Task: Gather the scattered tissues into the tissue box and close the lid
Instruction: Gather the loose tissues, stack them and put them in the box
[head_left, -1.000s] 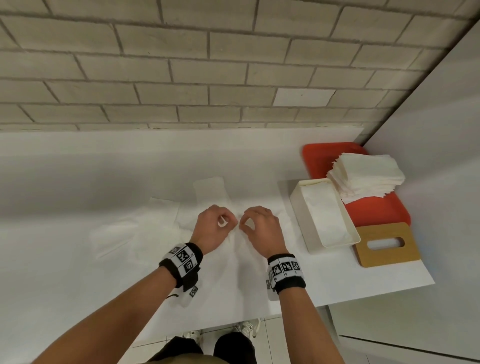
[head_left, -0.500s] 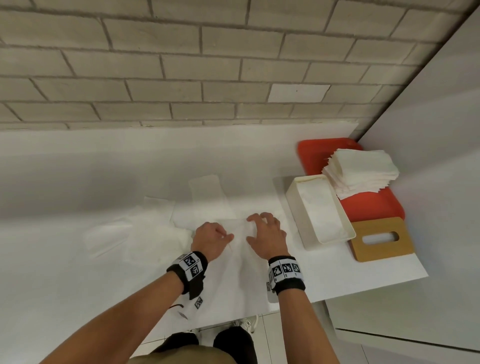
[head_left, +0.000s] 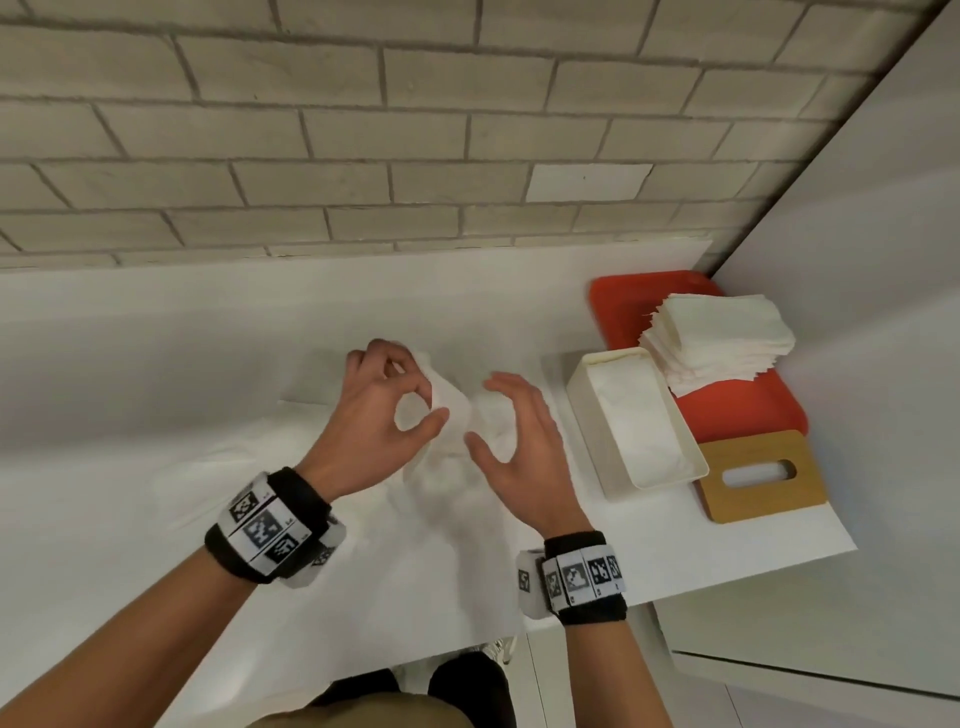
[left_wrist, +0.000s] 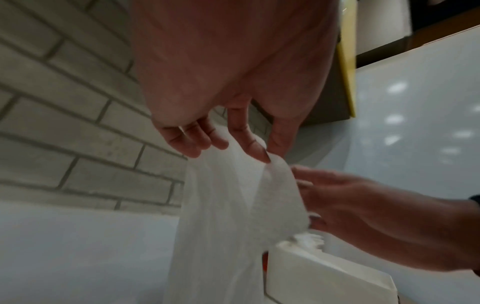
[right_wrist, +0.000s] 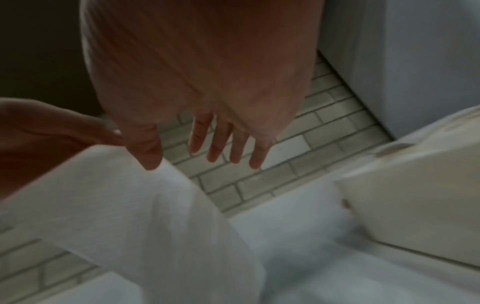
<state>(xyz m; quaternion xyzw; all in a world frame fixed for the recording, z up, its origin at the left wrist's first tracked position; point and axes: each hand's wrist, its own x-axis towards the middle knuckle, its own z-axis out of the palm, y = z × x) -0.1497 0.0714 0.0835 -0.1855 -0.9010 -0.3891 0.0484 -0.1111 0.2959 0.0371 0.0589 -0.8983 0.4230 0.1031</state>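
My left hand (head_left: 434, 408) pinches a thin white tissue (head_left: 457, 421) between thumb and forefinger and holds it up above the table; the sheet (left_wrist: 233, 205) hangs down from the fingertips (left_wrist: 257, 152). My right hand (head_left: 485, 415) is beside it, fingers (right_wrist: 226, 148) straight and spread, the thumb (right_wrist: 148, 152) touching the tissue's (right_wrist: 130, 205) edge. The open white tissue box (head_left: 589, 436) stands just right of my right hand, with tissue inside. Its wooden lid (head_left: 758, 493), with a slot, lies flat to the box's right.
A red tray (head_left: 623, 301) behind the box carries a stack of folded tissues (head_left: 722, 332). More flat tissues (head_left: 249, 457) lie faintly on the white table to the left. A brick wall runs along the back, a white panel on the right. The table's front edge is near my wrists.
Both hands have risen from the table surface. My left hand has lifted a tissue off it, and my right hand's fingers have straightened beside the sheet.
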